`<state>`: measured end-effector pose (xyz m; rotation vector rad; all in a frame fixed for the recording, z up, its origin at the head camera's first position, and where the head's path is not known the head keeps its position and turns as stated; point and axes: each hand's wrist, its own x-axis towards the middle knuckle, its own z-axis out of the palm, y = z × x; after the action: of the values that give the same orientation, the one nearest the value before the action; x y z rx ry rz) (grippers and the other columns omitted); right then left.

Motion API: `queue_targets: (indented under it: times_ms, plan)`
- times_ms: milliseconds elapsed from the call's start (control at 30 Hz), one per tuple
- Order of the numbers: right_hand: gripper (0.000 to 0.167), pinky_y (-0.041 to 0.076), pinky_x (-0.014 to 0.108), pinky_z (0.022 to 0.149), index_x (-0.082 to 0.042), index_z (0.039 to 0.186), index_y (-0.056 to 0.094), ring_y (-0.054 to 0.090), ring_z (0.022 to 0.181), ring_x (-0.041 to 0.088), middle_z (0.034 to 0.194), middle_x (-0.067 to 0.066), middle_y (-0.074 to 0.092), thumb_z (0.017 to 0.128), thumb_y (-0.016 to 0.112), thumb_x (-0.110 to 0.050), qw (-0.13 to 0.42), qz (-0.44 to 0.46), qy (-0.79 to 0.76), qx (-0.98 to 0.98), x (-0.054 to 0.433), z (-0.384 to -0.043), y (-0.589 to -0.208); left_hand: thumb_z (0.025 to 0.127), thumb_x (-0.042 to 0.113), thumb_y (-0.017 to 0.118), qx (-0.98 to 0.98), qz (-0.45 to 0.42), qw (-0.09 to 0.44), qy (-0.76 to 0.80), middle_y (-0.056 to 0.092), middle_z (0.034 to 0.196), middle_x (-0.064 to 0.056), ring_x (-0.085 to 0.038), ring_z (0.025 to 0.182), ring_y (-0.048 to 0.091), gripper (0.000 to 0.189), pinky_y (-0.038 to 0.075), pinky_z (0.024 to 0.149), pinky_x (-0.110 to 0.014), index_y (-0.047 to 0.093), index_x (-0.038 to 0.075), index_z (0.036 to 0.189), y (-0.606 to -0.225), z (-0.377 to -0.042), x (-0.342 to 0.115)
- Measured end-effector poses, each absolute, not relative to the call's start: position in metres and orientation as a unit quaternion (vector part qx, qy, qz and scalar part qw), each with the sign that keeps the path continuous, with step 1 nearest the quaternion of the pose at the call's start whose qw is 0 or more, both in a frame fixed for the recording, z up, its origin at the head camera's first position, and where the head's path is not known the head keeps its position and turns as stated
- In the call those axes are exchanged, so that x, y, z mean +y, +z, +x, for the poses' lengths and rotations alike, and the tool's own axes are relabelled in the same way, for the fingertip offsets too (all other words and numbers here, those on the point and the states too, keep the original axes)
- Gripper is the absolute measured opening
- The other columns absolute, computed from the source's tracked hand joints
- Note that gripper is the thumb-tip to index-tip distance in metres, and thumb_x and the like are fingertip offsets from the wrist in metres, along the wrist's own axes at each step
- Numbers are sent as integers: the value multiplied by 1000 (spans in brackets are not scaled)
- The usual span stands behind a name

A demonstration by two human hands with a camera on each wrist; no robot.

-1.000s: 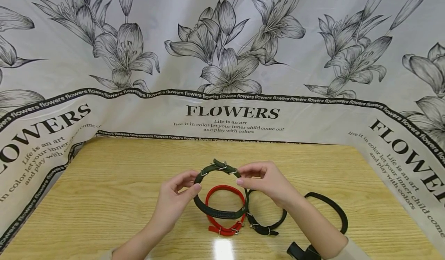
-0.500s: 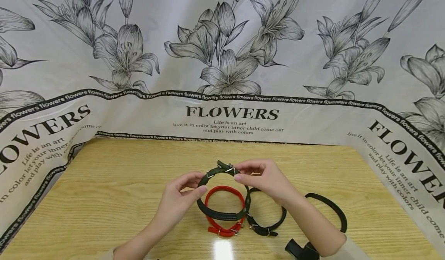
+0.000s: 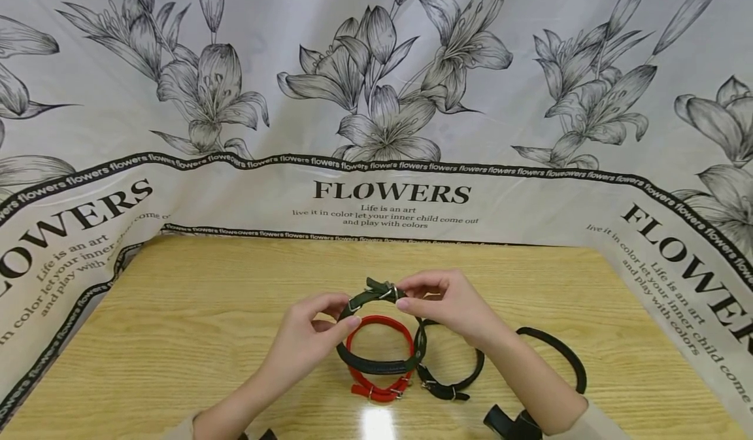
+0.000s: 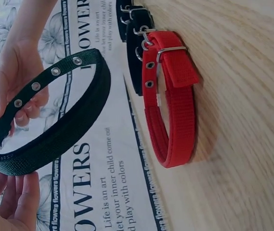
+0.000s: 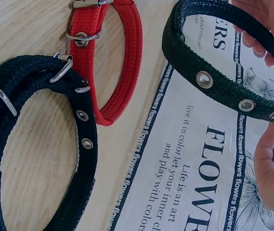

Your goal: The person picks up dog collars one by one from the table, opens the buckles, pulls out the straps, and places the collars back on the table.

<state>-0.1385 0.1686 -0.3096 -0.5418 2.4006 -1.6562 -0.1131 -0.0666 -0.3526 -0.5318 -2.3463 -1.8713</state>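
Head view: a dark green collar (image 3: 379, 367) was held up above the wood-patterned tabletop (image 3: 194, 296) by both hands, its loop tilted and facing the camera. Its left side was pinched by the left hand (image 3: 308, 332), the thumb laid on the near face and the fingers tucked behind. The upper right part, just beside the metal buckle (image 3: 388, 290), was pinched between the thumb and fingers of the right hand (image 3: 451, 304). Along the green strap, a row of metal eyelets (image 4: 56, 71) was shown by the left wrist view, where the held loop was seen well apart from a red collar (image 4: 180, 115). The red collar was set on the tabletop and, in the head view, was partly crossed by the green one. Near it, to the right, a black collar (image 5: 86, 161) was placed; whether those two were touching could not be told. Farther right, a black curved band (image 3: 576, 356) was partly covered by the right forearm, with a black piece (image 3: 500, 422) seen below, cut off by the lower edge. Behind the tabletop, a white cloth (image 3: 235, 195) was hung, printed with grey lilies and the word FLOWERS.
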Motion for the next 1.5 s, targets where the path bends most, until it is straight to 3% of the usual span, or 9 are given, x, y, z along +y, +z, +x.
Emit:
queue_targets:
  times_ms: [267,633,933,1233,1500]
  plan:
    - [31,54,29,70,3,107,66,58,83,20,91,10,62,82,71,-15,95,-184,-559,803,171,-137,-312,79,7,74,-760,-144,27,-633,62,89,-7,-19,86,58,18,55,69,-24,69,4,97,-352,-114,-68]
    - [33,54,30,72,3,108,65,58,85,20,92,10,61,83,71,-17,98,-170,-560,805,174,-136,-311,79,0,71,-748,-115,37,-652,63,88,-7,-18,86,60,19,55,72,-25,69,4,97,-352,-117,-72]
    - [30,54,34,72,1,107,66,57,86,21,92,10,62,83,71,-16,79,-160,-557,811,179,-140,-309,81,4,71,-747,-106,69,-652,63,92,-9,-16,87,60,22,54,74,-26,67,-2,102,-350,-124,-81]
    - [31,53,31,72,3,107,65,60,82,18,90,8,63,82,72,-15,73,-146,-567,807,183,-142,-308,83,8,70,-750,-80,71,-653,63,95,-9,-18,90,59,22,54,75,-25,66,1,104,-353,-131,-84]
    - [35,52,31,78,4,108,63,64,83,18,91,9,66,81,73,-16,52,-119,-572,810,192,-147,-308,84,10,70,-739,-63,93,-664,63,98,-11,-15,93,59,25,53,78,-24,65,0,107,-353,-135,-88]
